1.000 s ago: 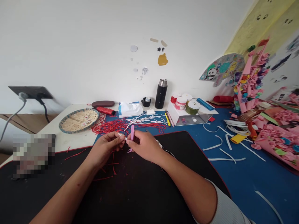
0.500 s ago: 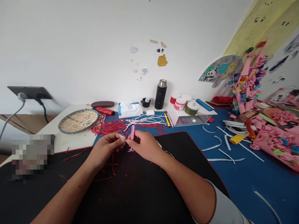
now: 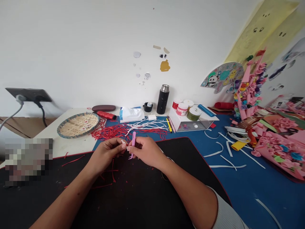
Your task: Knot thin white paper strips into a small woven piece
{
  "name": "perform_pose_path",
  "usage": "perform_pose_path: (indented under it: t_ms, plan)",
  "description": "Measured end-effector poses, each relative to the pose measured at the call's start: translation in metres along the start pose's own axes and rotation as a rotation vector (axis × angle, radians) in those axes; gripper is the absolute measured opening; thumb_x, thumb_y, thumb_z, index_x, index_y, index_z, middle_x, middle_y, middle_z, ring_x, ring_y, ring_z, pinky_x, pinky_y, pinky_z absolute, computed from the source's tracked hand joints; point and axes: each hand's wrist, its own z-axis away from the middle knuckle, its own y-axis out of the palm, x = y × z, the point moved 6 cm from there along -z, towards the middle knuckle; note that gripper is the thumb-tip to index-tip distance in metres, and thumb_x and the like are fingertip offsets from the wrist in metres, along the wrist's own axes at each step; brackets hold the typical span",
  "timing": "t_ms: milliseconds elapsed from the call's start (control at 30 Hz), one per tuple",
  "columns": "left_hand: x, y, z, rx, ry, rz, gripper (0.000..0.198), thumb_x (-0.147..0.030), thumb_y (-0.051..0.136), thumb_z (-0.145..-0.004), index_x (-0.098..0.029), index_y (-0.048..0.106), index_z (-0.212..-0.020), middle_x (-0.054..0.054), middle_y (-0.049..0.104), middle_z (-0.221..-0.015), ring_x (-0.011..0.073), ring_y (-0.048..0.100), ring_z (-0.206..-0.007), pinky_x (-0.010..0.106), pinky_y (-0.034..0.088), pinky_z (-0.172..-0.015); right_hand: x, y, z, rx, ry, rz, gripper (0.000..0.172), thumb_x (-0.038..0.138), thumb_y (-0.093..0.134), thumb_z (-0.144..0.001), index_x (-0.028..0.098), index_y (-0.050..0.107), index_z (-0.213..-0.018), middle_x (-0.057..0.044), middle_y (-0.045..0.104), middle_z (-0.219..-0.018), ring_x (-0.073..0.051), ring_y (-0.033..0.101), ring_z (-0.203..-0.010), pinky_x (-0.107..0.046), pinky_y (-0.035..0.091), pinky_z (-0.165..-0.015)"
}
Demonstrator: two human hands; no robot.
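Note:
Both of my hands meet above the black mat (image 3: pixel 143 197). My left hand (image 3: pixel 108 153) is closed, thumb against fingers, on a small white cord piece (image 3: pixel 123 142); a bit of red shows beside it. Close against it, my right hand (image 3: pixel 147 150) is pinched round a slim pink-purple tool (image 3: pixel 133 140) with a forked lower end, held nearly upright. Its fingertips also touch the white piece's end. The fingers hide most of the white piece. Red cord scraps (image 3: pixel 113 171) lie on the mat beneath.
Behind my hands lie red cords (image 3: pixel 111 132) and white cords (image 3: pixel 143 125). A woven basket (image 3: pixel 78 125) stands left, near a red thread spool (image 3: pixel 106 115). A black flask (image 3: pixel 163 99) and lidded jars (image 3: pixel 193 113) stand at the back. White strips (image 3: pixel 227 162) and pink paper flowers (image 3: pixel 276 148) lie right.
The view has shifted slightly, so the whole scene sits a little lower and further left. My hands keep the same grip on the white piece and the pink-purple tool.

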Motion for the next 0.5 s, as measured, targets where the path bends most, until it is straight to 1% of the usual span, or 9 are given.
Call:
perform_pose_path:
  t_ms: [233,367,500]
  plan:
    - [0.0034,0.0003,-0.0007,0.004,-0.036,0.049,0.042,-0.058,0.089,-0.068,-0.02,0.075,-0.079,0.0,0.065,-0.07,0.0158,0.055,-0.063,0.027,0.043,-0.06,-0.003,0.0035,-0.0004,0.011,0.006,-0.036,0.014,0.032,0.064,-0.097,0.02,0.07,-0.099,-0.001,0.075,-0.083,-0.014,0.07,-0.071,-0.022,0.047,-0.061]
    - [0.0062,-0.0007,-0.0022,0.023,-0.026,0.062,0.04,-0.056,0.09,-0.067,-0.02,0.076,-0.078,0.0,0.065,-0.068,0.0155,0.055,-0.063,0.026,0.043,-0.06,-0.0035,0.0042,-0.0004,0.013,-0.004,-0.024,0.013,0.031,0.065,-0.097,0.019,0.07,-0.096,-0.001,0.074,-0.081,-0.014,0.07,-0.071,-0.022,0.048,-0.06]
    - [0.007,-0.0014,-0.0034,0.025,-0.017,0.054,0.039,-0.055,0.09,-0.068,-0.021,0.077,-0.078,0.0,0.064,-0.066,0.015,0.054,-0.061,0.025,0.042,-0.059,-0.0053,0.0051,-0.0008,0.026,-0.002,-0.041,0.014,0.032,0.065,-0.097,0.019,0.07,-0.098,-0.002,0.074,-0.08,-0.014,0.071,-0.07,-0.021,0.048,-0.059]
